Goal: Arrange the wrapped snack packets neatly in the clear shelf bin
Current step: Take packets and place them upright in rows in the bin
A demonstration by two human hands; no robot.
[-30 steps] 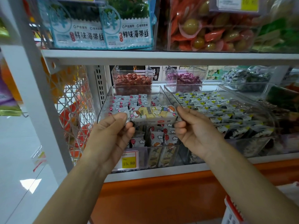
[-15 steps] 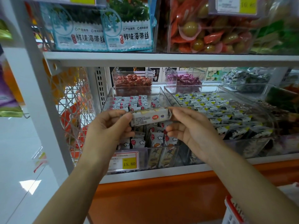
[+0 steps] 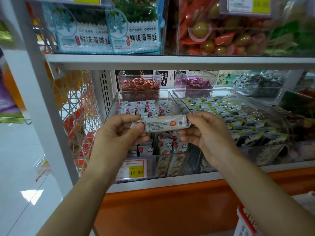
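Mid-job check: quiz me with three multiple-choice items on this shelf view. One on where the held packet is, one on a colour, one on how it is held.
1. Where is the long packet?
A. held up over the clear bin of cloud-print packets
B. lying on the top shelf
C. inside the wire rack

2. What colour is the field behind 15.80 on the price tag?
A. green
B. yellow
C. blue

3. What are the left hand and right hand doing?
A. both hang idle
B. each pinches one end of the long packet
C. both grip the bin's rim

Answers:
1 A, it is level in the air with the bin's packets showing behind and below it.
2 B, the digits sit on a yellow patch.
3 B, fingertips close on either end.
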